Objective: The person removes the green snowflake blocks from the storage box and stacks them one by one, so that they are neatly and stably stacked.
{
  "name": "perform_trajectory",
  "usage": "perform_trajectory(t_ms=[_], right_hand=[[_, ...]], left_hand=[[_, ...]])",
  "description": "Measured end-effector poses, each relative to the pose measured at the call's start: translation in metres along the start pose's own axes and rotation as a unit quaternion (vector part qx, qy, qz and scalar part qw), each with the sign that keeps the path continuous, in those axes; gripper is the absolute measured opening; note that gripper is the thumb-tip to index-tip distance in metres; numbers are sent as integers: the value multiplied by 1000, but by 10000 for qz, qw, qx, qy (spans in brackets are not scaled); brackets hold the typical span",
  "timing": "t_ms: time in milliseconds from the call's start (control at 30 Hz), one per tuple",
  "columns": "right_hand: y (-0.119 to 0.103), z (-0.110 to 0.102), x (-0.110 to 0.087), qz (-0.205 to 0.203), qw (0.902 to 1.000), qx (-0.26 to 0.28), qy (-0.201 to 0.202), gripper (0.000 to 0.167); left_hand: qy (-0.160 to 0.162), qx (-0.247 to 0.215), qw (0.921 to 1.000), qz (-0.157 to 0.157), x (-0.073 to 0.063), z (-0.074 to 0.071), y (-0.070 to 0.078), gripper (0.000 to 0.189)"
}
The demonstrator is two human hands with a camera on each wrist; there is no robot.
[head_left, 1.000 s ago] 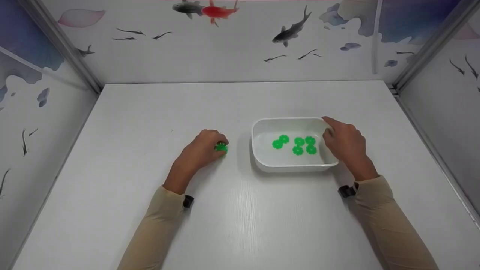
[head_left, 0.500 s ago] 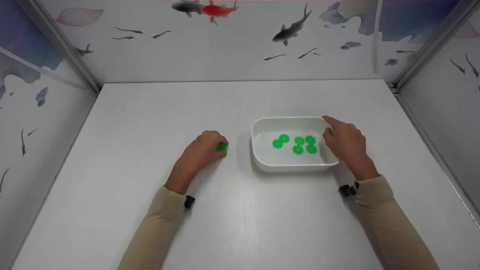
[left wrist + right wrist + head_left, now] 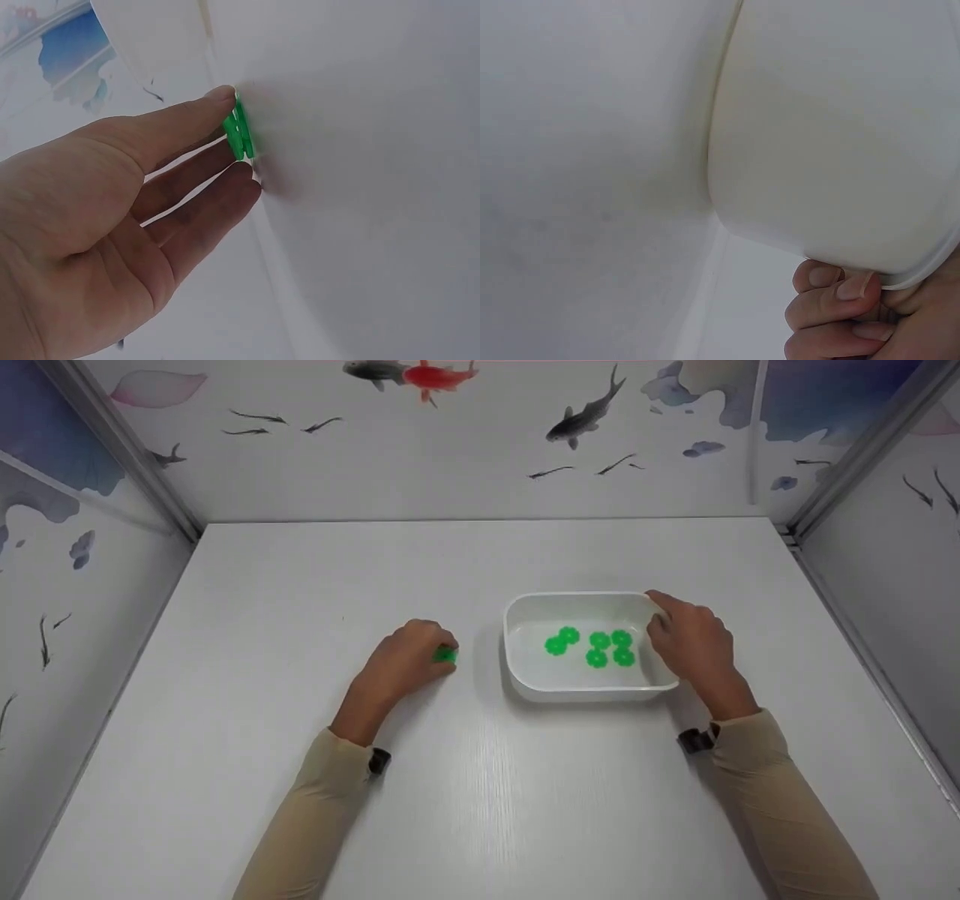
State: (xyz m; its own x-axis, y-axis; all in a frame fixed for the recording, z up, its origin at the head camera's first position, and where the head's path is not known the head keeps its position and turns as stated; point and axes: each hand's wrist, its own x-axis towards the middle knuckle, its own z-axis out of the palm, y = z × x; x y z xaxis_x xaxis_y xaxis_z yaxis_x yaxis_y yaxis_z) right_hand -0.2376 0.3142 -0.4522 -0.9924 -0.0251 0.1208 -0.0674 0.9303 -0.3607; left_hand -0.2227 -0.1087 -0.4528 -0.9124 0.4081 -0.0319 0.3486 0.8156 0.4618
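Observation:
My left hand [image 3: 405,660] is low over the table, to the left of the white plastic tub [image 3: 577,695]. Its thumb and fingertips pinch green flower-shaped plastic discs [image 3: 446,655]. Two thin discs [image 3: 238,135] seem to lie face to face in the left wrist view, right at the tabletop. On the tub's right side my right hand [image 3: 694,641] grips the rim, thumb over the edge. In the right wrist view its curled fingers [image 3: 829,300] press against the tub's outer wall [image 3: 817,150]. Several green discs [image 3: 598,640] lie flat inside the tub.
The white table [image 3: 465,802] carries the tub right of centre. White panels painted with fish [image 3: 585,420] enclose the back and both sides. A black strap [image 3: 380,760] shows at the left sleeve and another strap [image 3: 696,740] at the right one.
The left hand's green discs have turned a little between its fingertips, with the hand almost in place. The right hand, the tub and the discs inside it have stayed where they were.

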Motion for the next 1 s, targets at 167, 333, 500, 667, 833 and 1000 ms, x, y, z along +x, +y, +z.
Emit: perform_trajectory(t_ms=[167,333,500,667,833,1000], right_hand=[[0,0,0,32,10000,-1,-23,48],[-1,-1,0,70,9999,11,-74,49],[-1,-1,0,72,9999,-14,-89,49],[0,-1,0,82,9999,0,-103,49],[1,0,0,90,9999,2,-106,50],[1,0,1,121,9998,-24,-128,50]], left_hand=[[-13,63,10000,-57,1,0,0,23],[23,145,9999,-37,0,1,0,24],[19,159,9998,-73,0,1,1,24],[30,139,9999,-90,-1,1,2,25],[27,135,9999,-67,0,1,1,23],[42,132,9999,-46,0,1,0,20]])
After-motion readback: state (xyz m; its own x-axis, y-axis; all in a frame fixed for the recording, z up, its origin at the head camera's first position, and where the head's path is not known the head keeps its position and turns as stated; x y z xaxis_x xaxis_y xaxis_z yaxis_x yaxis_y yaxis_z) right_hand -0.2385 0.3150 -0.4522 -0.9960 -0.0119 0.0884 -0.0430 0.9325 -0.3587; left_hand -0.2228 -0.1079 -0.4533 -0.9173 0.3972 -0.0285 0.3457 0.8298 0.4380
